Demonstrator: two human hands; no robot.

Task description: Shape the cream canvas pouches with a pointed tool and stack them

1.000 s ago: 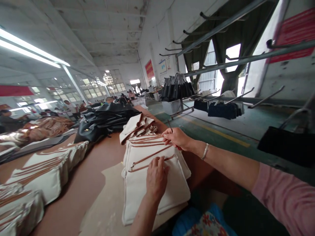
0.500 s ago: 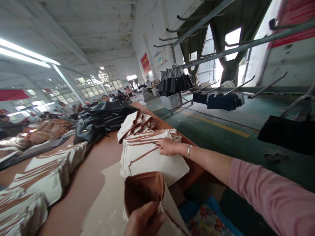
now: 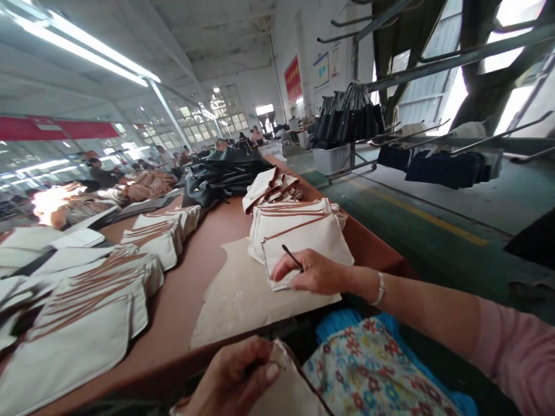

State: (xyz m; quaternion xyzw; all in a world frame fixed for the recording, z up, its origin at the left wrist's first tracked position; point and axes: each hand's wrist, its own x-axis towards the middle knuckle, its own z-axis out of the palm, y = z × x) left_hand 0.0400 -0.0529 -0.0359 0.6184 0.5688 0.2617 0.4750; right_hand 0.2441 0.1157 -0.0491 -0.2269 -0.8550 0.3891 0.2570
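Note:
My left hand (image 3: 243, 370) is closed on the edge of a cream pouch (image 3: 288, 390) with dark trim, low in the view above my lap. Most of this pouch lies behind my fingers or out of frame. My right hand (image 3: 318, 271) grips a thin dark stick-like tool (image 3: 291, 257), its end pointing up and left; its exact kind is unclear. This hand hovers over or lightly touches the front of a stack of cream pouches (image 3: 303, 228) with brown edging. A floral apron (image 3: 368, 364) with a blue border covers my lap.
The brown table (image 3: 217, 242) bears a cardboard sheet (image 3: 243, 306), rows of cream pouches (image 3: 82, 346) at left, and a black leather heap (image 3: 229, 170) behind. Right of it stands a metal rack (image 3: 355, 63) with black bags (image 3: 347, 118). People sit in the background.
My right hand has come back from the stack's top toward its front edge, tool still held. My left hand has lowered the pouch, whose brown-lined mouth no longer shows. The view has turned left.

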